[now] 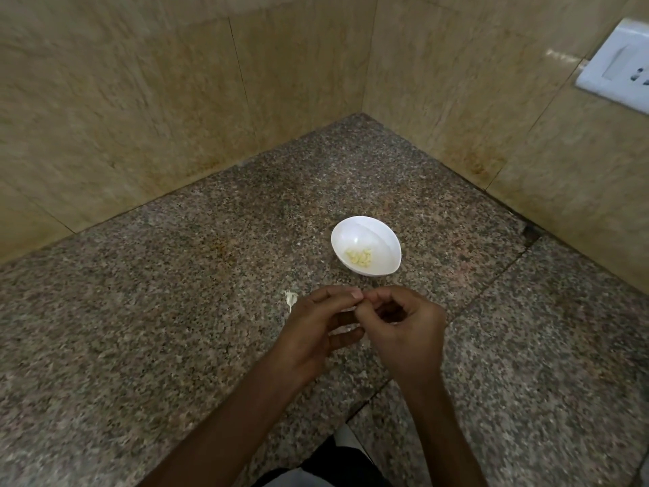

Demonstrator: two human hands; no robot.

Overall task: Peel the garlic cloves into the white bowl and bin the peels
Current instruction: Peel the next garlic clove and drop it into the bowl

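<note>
White bowl (pixel 383 236): stands upright on the granite countertop (pixel 168 297), towards the corner where the two tiled walls (pixel 140 100) meet.
Bowl contents: a small heap of peeled cloves (pixel 359 258), pale yellow, lying low against the near side of the inner wall; the remaining inner surface is bare white.
Left hand (pixel 314 328): just in front of the bowl, apart from it; fingers curled inward, thumb and forefinger closed to a pinch.
Right hand (pixel 405 333): in front of the bowl, fingertips meeting those of the left hand; fingers tightly curled.
Held item: a small pale piece (pixel 346 306) shows between the two sets of fingertips; both hands pinch it. Clove or peel: cannot tell, mostly hidden.
Garlic scrap (pixel 291 299): white, papery, on the countertop in front and left of the bowl, just beside the left hand.
Switch plate (pixel 618 61): white, on the wall well beyond and right of the bowl.
</note>
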